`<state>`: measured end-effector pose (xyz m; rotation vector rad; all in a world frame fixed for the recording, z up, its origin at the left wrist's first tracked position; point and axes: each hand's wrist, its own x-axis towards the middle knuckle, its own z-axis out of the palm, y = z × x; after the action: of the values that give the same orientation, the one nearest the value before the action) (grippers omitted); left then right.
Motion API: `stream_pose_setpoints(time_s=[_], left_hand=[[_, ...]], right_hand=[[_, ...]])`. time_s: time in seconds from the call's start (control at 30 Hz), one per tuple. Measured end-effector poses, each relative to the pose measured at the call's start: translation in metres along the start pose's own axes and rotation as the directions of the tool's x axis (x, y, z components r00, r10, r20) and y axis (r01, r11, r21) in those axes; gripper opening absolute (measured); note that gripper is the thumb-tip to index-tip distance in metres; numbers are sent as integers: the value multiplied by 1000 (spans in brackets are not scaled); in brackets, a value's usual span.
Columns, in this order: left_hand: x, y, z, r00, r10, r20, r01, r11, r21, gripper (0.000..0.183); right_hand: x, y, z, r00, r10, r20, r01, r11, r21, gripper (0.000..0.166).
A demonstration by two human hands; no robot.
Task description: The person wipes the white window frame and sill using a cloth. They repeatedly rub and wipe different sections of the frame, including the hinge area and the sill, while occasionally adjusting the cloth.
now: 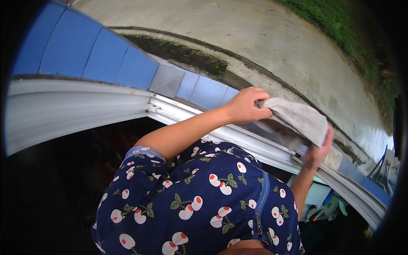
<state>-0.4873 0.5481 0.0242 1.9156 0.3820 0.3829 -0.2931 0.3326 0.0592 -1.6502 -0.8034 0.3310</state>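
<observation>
A light grey cloth [296,116] is stretched between my two hands, out in front of my chest and above the white window frame. My left hand [248,105] grips its near-left end between thumb and fingers. At the cloth's other end, my right hand [319,151] holds the lower right corner; its fingers are partly behind the fabric. Part of the cloth hangs down, blurred, between the hands. I wear a dark blue top with a cherry print.
The white metal frame [178,110] runs across before me, with blue tiles [207,91] along its outer side. Outside lie a mossy gutter [181,55], concrete paving [248,35] and grass. A pale bin-like container [315,193] stands at the lower right.
</observation>
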Motion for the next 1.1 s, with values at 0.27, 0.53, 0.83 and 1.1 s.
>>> stream_pose_setpoints(time_s=[0.27, 0.53, 0.83, 1.1], left_hand=[[-141, -34, -31, 880, 207, -427, -10, 907, 420, 24], [-157, -44, -75, 818, 93, -568, 436, 543, 717, 34], [-126, -61, -91, 746, -90, -660, 665, 153, 731, 69], [-116, -75, -85, 655, -254, -712, 725, -54, 687, 83]], right_hand=[[11, -22, 67, 710, 78, 700, 174, 944, -281, 44], [-20, 39, 206, 612, -43, 790, 356, 907, -227, 40], [-23, 17, 295, 621, -281, 731, 534, 835, -133, 36], [-7, 27, 206, 501, -42, 864, 532, 803, -269, 44]])
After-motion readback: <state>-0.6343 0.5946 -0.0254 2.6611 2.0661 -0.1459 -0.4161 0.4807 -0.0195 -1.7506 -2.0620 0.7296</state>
